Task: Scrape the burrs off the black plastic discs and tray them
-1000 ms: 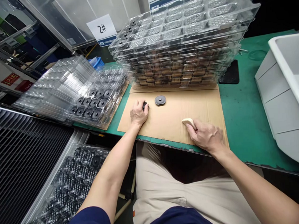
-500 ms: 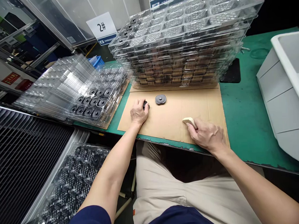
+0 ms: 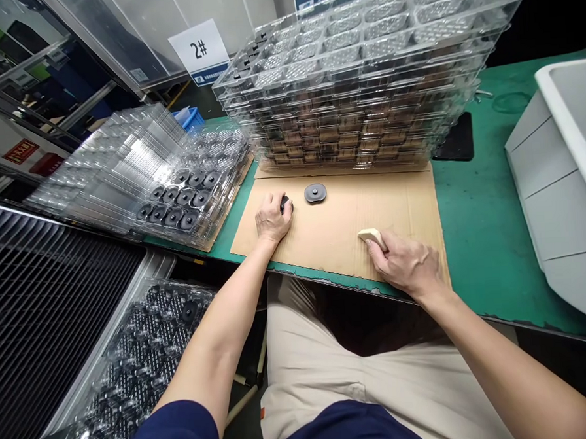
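My left hand [image 3: 272, 218] is closed round a small black oval part [image 3: 285, 204], mostly covered by my fingers, on the cardboard sheet [image 3: 324, 244]. Just right of it lies a second dark oval part [image 3: 315, 193] with a small knob in its middle, untouched. Over the right side of the cardboard, my right hand [image 3: 406, 259] grips a pale cream block [image 3: 371, 237] with angled edges, pinched between thumb and fingers. The kind of block cannot be made out.
A tall stack of clear plastic trays [image 3: 355, 98] stands behind the cardboard. To the left, another clear tray [image 3: 184, 199] holds several black oval parts. A grey bin [image 3: 557, 192] and a black phone-like slab [image 3: 454, 139] are on the right. More trays [image 3: 147, 345] sit low at left.
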`<state>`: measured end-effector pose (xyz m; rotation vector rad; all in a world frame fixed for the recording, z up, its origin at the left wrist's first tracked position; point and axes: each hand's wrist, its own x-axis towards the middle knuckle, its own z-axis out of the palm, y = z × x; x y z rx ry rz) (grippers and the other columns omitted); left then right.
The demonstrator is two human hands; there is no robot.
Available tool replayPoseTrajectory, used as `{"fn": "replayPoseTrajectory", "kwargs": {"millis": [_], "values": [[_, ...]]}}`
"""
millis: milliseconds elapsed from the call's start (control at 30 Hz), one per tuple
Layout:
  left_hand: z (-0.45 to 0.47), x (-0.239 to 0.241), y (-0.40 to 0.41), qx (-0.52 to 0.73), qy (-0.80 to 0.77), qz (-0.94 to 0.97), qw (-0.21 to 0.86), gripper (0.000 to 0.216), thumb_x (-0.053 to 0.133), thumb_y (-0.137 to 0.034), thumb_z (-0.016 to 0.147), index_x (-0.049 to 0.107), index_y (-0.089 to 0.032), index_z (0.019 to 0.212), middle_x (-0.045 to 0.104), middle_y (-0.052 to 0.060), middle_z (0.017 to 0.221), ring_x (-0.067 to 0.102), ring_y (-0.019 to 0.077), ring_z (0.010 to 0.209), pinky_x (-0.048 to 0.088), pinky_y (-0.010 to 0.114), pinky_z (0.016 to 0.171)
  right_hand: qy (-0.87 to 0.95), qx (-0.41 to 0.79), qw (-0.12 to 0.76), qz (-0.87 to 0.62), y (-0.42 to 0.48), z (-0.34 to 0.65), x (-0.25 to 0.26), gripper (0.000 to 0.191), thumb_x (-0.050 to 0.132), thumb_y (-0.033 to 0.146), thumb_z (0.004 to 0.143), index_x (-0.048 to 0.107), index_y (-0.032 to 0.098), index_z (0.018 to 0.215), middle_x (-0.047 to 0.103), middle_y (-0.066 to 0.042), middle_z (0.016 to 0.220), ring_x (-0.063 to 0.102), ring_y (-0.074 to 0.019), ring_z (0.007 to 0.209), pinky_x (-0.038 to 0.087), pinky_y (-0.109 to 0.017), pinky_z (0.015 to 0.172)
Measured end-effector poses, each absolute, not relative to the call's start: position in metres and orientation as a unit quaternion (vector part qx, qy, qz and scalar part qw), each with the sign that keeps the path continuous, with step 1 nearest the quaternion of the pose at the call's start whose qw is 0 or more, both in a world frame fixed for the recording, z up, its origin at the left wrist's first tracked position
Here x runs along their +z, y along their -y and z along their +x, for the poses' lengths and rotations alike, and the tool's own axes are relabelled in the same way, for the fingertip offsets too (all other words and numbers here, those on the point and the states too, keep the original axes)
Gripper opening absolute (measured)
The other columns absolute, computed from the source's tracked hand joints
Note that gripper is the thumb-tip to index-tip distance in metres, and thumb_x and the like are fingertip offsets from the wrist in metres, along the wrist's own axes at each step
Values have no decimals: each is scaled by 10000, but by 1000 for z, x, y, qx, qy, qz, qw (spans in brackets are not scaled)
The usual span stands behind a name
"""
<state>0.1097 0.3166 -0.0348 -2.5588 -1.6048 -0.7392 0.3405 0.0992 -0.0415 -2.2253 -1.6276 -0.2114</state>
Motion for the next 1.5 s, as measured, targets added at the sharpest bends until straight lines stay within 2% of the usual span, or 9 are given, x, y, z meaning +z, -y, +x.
{"fn": "replayPoseTrajectory", "kwargs": {"millis": [1500], "values": [[111,-33,-315,-239,518,-821,-10,322,553,-378,993,668,-223,1251,657,126,1142,635,300,1079,504,388,881,578,-50,173,-796,-99,340,-37,408,511,492,971,591,169,734,580,-33,627,302,-99,538,92,-295,594]]}}
